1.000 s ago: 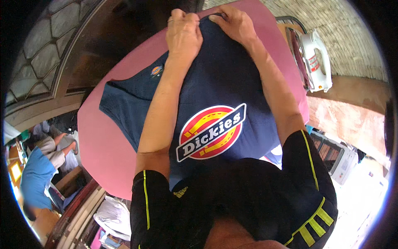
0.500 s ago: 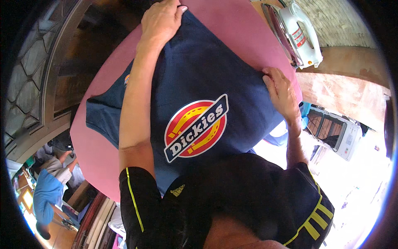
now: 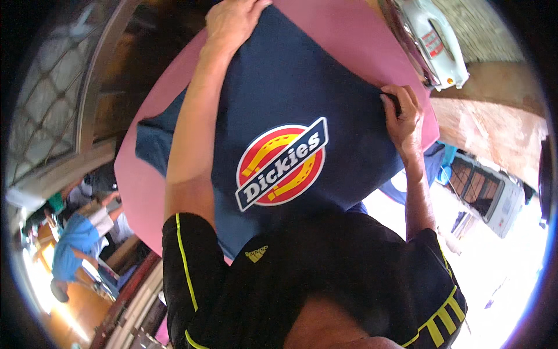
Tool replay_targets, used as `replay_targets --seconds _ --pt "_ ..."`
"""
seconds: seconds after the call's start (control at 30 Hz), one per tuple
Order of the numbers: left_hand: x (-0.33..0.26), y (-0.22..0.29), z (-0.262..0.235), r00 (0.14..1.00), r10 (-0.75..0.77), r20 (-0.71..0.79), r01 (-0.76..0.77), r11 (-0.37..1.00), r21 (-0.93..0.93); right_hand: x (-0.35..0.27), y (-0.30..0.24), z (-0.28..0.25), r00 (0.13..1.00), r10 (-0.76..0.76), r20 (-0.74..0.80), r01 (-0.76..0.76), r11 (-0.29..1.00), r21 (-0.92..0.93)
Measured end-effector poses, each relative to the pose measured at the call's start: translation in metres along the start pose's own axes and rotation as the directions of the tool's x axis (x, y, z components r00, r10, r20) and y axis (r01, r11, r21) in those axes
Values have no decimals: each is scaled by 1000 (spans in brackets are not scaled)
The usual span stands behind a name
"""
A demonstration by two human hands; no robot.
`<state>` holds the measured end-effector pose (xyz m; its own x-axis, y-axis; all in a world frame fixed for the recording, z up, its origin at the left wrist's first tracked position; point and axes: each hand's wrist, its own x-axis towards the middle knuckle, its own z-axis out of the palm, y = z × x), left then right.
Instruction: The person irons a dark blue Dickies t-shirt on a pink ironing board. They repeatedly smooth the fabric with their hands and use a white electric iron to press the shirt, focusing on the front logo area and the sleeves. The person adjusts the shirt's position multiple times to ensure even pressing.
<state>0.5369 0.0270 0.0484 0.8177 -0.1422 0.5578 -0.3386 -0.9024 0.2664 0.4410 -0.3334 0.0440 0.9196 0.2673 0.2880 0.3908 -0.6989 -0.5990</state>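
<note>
A navy T-shirt (image 3: 285, 70) with a large round red and yellow print lies spread over a pink padded ironing board (image 3: 139, 198). At the far end, my left hand (image 3: 235, 24) grips the shirt's edge, its fingertips partly cut off by the top of the picture. On the right, my right hand (image 3: 404, 119) pinches the shirt's right edge, thumb below and fingers curled over the cloth. One sleeve of the shirt sticks out to the left, beyond my left forearm. The near part of the shirt is hidden under my body.
A white iron (image 3: 436, 46) stands past the board's right edge, on a wooden surface. Beyond my right forearm is a white appliance with a dark grille (image 3: 485, 189). A lattice window (image 3: 52, 99) is on the left. A person in a blue top (image 3: 75, 244) is at lower left.
My right hand has curled its fingers more tightly on the shirt's edge. The whole view has shifted a little, with board, shirt and iron now further right.
</note>
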Motion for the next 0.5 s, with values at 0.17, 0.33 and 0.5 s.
replay_targets --seconds 0.17,0.33,0.5 --pt "-19 10 -61 1000 -7 -22 6 998 -58 44 -58 27 965 -243 -95 251 965 75" --pt "-123 -5 -143 966 -257 -35 258 938 233 96 -111 113 778 -628 2 612 758 225" --pt "-222 -19 -195 802 -587 -107 545 648 532 114 -113 153 702 -707 81 649 683 336"
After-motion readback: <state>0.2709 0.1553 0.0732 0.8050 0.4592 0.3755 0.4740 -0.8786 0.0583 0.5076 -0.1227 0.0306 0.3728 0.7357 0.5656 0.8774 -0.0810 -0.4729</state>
